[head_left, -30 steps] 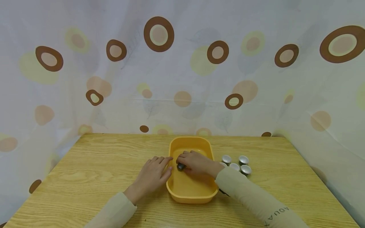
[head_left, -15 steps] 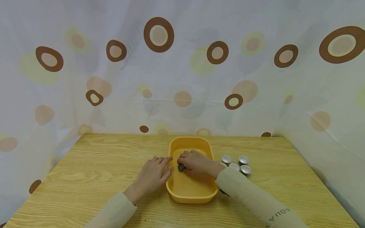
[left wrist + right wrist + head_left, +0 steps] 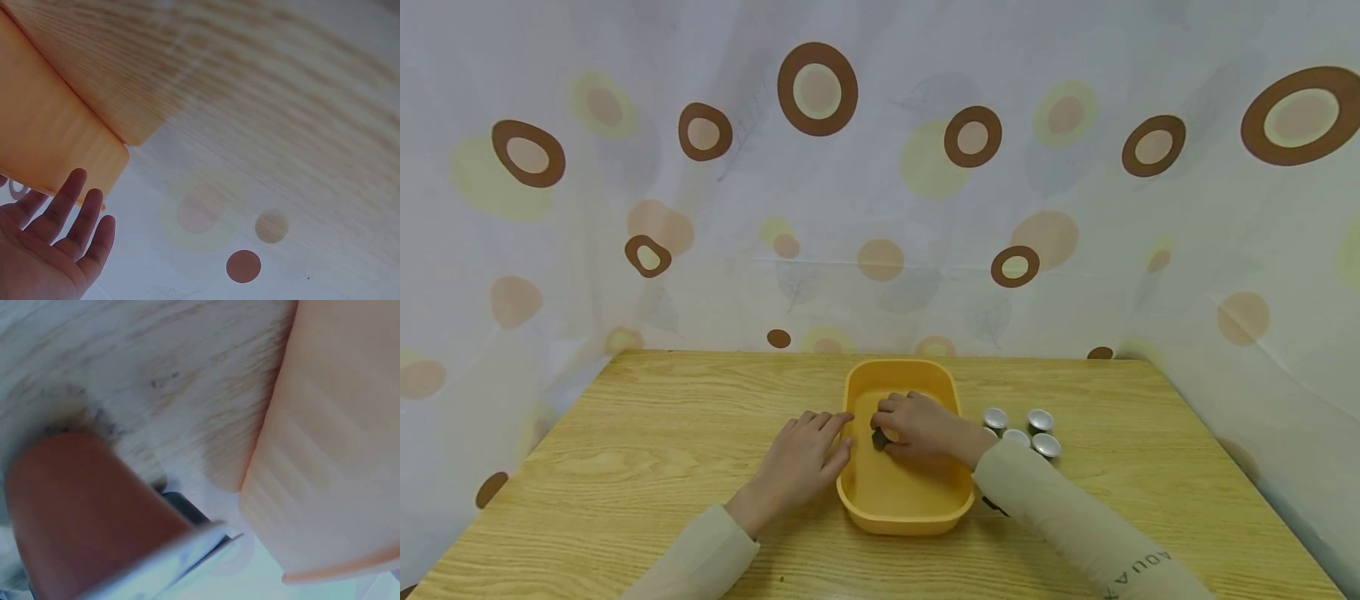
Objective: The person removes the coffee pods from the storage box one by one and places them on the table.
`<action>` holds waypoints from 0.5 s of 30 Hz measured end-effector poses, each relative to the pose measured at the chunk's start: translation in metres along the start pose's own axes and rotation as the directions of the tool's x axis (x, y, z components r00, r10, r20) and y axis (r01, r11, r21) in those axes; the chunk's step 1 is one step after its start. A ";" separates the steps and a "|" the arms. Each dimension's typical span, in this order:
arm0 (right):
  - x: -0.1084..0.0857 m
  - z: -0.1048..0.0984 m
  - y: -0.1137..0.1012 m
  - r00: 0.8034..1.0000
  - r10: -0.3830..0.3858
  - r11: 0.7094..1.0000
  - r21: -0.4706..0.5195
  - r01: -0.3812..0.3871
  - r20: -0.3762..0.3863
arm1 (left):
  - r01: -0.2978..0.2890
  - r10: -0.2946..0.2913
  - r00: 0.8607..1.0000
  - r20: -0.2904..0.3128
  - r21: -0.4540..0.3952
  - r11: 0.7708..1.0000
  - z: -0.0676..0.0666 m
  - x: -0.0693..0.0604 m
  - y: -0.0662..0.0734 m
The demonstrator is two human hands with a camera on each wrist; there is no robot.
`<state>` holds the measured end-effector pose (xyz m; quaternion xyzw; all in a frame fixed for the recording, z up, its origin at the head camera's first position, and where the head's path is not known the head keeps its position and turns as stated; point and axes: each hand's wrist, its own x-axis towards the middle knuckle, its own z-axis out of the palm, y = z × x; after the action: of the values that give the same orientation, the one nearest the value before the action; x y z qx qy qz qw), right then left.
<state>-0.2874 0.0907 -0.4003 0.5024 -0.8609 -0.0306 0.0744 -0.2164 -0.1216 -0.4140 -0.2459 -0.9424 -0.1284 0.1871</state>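
Observation:
In the head view a yellow plastic tub [image 3: 898, 526] stands on the wooden table. My right hand [image 3: 917, 427] reaches down into it and pinches a small dark coffee capsule [image 3: 879, 438] between fingers and thumb, near the tub's floor. The fingers partly cover that capsule. My left hand [image 3: 801, 458] lies along the tub's left side with its fingertips at the rim. The left wrist view shows this hand's fingers [image 3: 78, 219] extended beside the tub's wall [image 3: 69, 137], holding nothing.
Several foil-lidded coffee capsules [image 3: 1040, 421] stand to the tub's right, some behind the right sleeve [image 3: 1030, 483]. A brown capsule [image 3: 94, 512] looms close in the right wrist view, beside the tub's outer wall [image 3: 325, 444]. A patterned curtain [image 3: 880, 208] surrounds the table.
My right hand has shifted slightly to the right inside the tub, and the dark capsule has moved a little with it. My left hand has stayed at the rim.

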 end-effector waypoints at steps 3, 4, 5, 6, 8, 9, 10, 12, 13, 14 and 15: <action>-0.001 0.000 0.000 1.000 0.005 1.000 0.006 -0.005 -0.008 | -0.002 0.002 1.000 -0.006 0.004 1.000 -0.001 0.000 0.001; -0.001 0.000 0.001 1.000 0.005 1.000 0.003 -0.005 -0.008 | -0.003 0.003 1.000 -0.008 0.005 1.000 -0.001 0.000 0.001; -0.002 -0.001 0.001 1.000 0.005 1.000 0.000 -0.005 -0.010 | -0.004 0.004 1.000 -0.010 0.006 1.000 -0.001 0.000 0.001; -0.002 -0.001 0.001 1.000 0.004 1.000 -0.003 -0.004 -0.012 | -0.005 0.005 1.000 -0.010 0.009 1.000 -0.001 0.000 0.001; -0.003 -0.003 0.001 1.000 0.002 1.000 0.001 -0.002 -0.019 | -0.007 0.007 1.000 -0.010 0.009 1.000 -0.001 0.000 0.001; -0.003 -0.004 0.001 1.000 0.002 1.000 0.007 -0.002 -0.024 | -0.007 0.007 1.000 -0.010 0.011 1.000 -0.001 0.000 0.001; -0.003 -0.005 0.001 0.999 0.001 1.000 0.013 -0.001 -0.032 | -0.006 0.006 1.000 -0.009 0.010 1.000 -0.001 0.000 0.001; -0.004 -0.006 0.002 0.999 0.001 1.000 0.026 0.000 -0.045 | -0.006 0.006 1.000 -0.006 0.010 1.000 -0.001 0.000 0.001; -0.005 -0.007 0.003 0.999 0.001 0.999 0.034 0.001 -0.053 | -0.005 0.005 1.000 -0.007 0.010 1.000 -0.001 0.000 0.001; -0.005 -0.007 0.003 0.998 0.003 0.999 0.041 -0.001 -0.057 | -0.004 0.004 1.000 -0.006 0.010 1.000 -0.001 0.000 0.001; -0.006 -0.008 0.004 0.998 0.006 0.999 0.047 -0.003 -0.061 | -0.003 0.003 1.000 -0.006 0.008 1.000 -0.001 0.000 0.001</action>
<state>-0.2868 0.0978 -0.3928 0.5028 -0.8598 0.0053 0.0891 -0.2155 -0.1210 -0.4129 -0.2462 -0.9420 -0.1248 0.1910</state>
